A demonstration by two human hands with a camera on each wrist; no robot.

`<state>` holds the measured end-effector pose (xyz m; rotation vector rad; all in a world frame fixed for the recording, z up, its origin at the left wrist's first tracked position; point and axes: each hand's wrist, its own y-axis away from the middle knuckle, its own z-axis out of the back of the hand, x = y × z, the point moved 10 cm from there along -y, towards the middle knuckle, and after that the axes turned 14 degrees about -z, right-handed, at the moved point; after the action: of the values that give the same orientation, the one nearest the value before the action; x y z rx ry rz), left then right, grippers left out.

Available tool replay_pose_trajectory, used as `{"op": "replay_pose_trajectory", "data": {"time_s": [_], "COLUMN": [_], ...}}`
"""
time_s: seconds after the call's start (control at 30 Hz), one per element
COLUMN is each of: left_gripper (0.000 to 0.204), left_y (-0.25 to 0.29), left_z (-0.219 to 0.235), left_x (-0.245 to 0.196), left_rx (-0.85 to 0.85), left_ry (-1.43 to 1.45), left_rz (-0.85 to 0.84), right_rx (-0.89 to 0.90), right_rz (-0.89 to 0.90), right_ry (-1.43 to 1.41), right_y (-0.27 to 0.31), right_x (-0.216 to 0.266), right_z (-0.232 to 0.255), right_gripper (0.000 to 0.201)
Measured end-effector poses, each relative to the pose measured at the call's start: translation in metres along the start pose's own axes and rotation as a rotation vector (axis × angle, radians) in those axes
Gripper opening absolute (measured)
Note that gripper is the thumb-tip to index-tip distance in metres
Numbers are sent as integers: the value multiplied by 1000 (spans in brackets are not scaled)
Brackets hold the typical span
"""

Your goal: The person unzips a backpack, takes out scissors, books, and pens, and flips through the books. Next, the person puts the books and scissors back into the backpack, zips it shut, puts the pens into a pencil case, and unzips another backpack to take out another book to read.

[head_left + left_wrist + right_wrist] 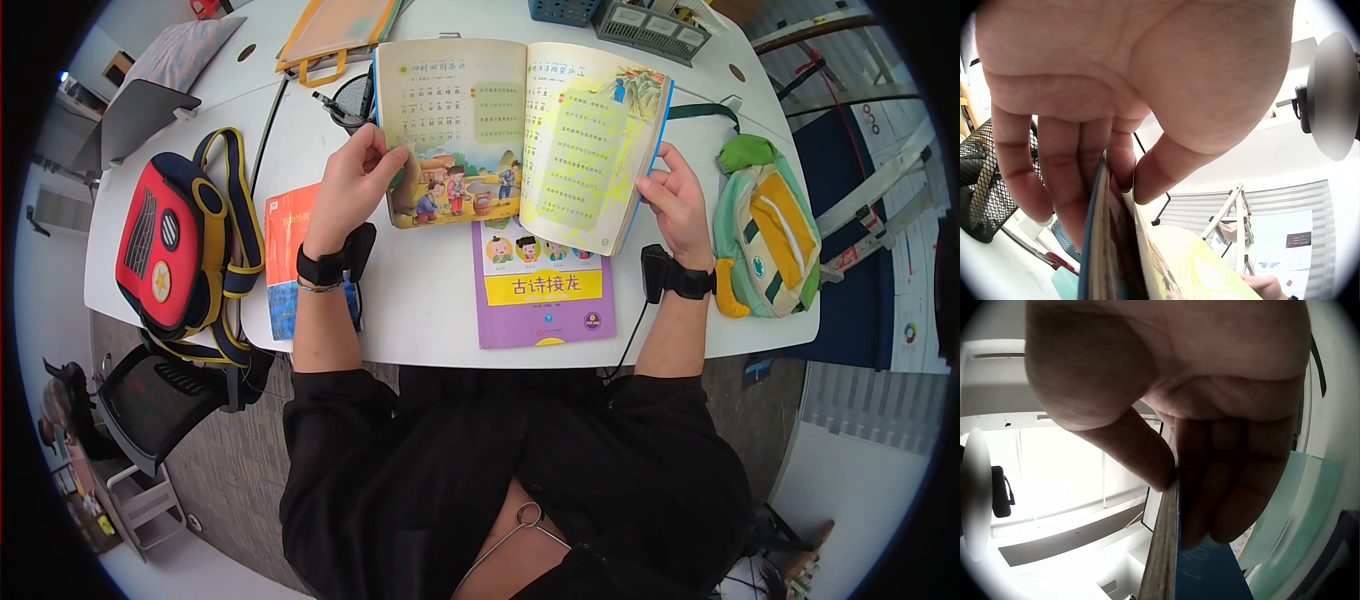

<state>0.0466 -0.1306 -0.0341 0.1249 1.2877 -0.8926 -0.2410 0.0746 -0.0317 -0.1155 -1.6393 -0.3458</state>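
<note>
Left hand (352, 190): thumb and forefinger pinch a leaf of the illustrated book (580, 150), other fingers behind the cover. Right hand (680, 205): fingers grip its far edge, thumb in front; right wrist view dark, can't tell how many pages. Book held spread above the surface (420, 310), overlapping the purple book (548, 300) in head view. Risks: hard pull on the pinched leaf could crease or tear it; loose edge grip could let the book slip. Counts: three books, two backpacks (red (165, 240), green (770, 230)), one mesh pen cup (982, 200).
</note>
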Motion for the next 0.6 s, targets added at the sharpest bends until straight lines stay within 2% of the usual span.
{"op": "replay_pose_trajectory", "data": {"time_s": [0.2,0.27,0.37,0.6], "left_gripper": [18,18,18,20], "left_y": [0,0,1,0], "left_z": [0,0,0,1], "left_x": [0,0,-1,1], "left_rx": [3,6,-1,-9], "left_ry": [-10,-15,-9,-23], "left_rz": [9,14,-1,-8], "right_rx": [-13,6,-12,-7], "right_rz": [-5,-11,-3,-3], "right_ry": [-23,-3,-13,-6], "right_y": [0,-1,0,0], "right_x": [-1,-3,-2,-1], "right_z": [0,0,1,0], "right_gripper": [32,41,33,34]}}
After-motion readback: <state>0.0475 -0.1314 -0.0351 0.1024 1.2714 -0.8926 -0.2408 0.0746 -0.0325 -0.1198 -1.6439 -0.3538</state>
